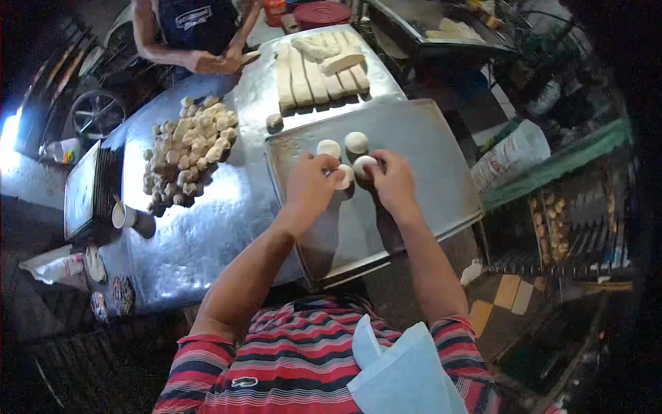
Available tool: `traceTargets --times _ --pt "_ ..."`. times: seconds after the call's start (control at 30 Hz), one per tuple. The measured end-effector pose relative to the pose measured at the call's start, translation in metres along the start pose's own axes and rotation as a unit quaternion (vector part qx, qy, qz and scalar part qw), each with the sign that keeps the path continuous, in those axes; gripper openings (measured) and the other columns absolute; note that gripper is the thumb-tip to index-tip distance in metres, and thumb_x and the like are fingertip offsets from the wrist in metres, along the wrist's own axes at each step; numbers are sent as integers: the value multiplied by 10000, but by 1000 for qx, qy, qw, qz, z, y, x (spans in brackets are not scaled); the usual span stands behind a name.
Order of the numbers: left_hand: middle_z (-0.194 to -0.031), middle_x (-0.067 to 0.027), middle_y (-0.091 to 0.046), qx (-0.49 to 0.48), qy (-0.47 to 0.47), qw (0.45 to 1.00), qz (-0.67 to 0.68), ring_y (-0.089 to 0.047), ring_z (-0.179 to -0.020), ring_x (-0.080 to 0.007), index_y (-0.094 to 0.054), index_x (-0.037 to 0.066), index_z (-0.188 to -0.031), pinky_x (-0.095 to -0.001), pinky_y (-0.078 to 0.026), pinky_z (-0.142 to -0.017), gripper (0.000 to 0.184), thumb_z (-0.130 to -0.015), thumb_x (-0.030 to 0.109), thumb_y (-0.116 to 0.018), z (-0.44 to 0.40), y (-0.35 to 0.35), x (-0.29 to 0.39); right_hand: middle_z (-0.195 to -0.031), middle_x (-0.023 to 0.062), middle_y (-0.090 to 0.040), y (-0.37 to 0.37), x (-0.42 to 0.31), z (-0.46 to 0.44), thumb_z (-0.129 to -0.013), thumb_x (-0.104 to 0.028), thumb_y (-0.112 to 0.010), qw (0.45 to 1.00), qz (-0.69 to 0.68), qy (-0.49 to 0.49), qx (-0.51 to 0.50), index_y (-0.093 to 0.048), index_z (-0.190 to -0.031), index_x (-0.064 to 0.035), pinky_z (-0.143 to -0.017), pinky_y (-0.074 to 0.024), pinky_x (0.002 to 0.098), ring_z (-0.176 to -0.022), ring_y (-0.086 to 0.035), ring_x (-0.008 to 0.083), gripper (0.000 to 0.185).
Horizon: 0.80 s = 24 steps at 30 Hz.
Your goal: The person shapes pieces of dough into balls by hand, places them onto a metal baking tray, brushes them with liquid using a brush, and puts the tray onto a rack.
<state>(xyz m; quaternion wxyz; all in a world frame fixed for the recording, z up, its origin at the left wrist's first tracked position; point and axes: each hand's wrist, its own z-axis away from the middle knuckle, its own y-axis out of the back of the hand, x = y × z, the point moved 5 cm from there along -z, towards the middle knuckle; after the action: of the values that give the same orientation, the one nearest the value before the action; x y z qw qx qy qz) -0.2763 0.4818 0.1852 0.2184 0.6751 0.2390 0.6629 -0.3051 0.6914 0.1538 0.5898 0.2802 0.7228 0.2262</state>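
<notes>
Over a metal baking tray (427, 186), my left hand (312, 181) has its fingers closed on a round white dough ball (344, 176). Close beside it, my right hand (394, 181) grips a second dough ball (363, 166) between thumb and fingers. Both balls are at the tray's surface; whether they rest on it I cannot tell. Just beyond my fingers, two more dough balls, one on the left (329, 148) and one on the right (356, 143), sit on the tray.
A heap of small dough pieces (186, 148) lies left on the metal table (207, 241), near a cup (124, 215). Long dough strips (303, 79) lie beyond the tray. Another person's hands (217, 63) hold something at the far edge. A rack (552, 228) stands right.
</notes>
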Motion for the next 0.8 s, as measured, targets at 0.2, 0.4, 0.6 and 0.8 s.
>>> traceTargets --times 0.2,0.4,0.6,0.8 --pt "-1075 -196 -723 23 39 993 110 -723 -995 -280 -730 33 -1133 -417 -570 -876 333 -929 292 -773 11 45 -8 -1141 167 -674 1 -16 4 -947 -145 -750 998 53 36 27 -703 -1220 -50 -975 -487 446 -1104 -617 336 293" --pt "-1053 -112 -714 177 101 977 67 -703 -934 -225 -733 122 -1115 -378 -568 -830 199 -965 252 -749 19 173 -175 -1032 48 -671 -1 -103 33 -985 -107 -734 987 -94 -24 128 -710 -1228 -30 -864 -491 312 -944 -609 168 256" --pt "-1109 -118 -659 252 161 932 -204 -663 -1052 -358 -717 143 -1124 -518 -547 -868 337 -920 407 -760 23 276 -321 -994 82 -725 -198 -244 41 -990 -85 -721 994 -90 24 -64 -758 -1156 -44 -808 -536 297 -877 -666 163 175" --pt "-1073 -107 -684 271 13 960 68 -683 -892 -267 -733 64 -1040 -363 -550 -792 272 -885 262 -839 53 297 -342 -1026 157 -758 -379 -330 -18 -945 -140 -749 984 -39 120 -122 -751 -1156 9 -850 -551 357 -892 -708 245 258"
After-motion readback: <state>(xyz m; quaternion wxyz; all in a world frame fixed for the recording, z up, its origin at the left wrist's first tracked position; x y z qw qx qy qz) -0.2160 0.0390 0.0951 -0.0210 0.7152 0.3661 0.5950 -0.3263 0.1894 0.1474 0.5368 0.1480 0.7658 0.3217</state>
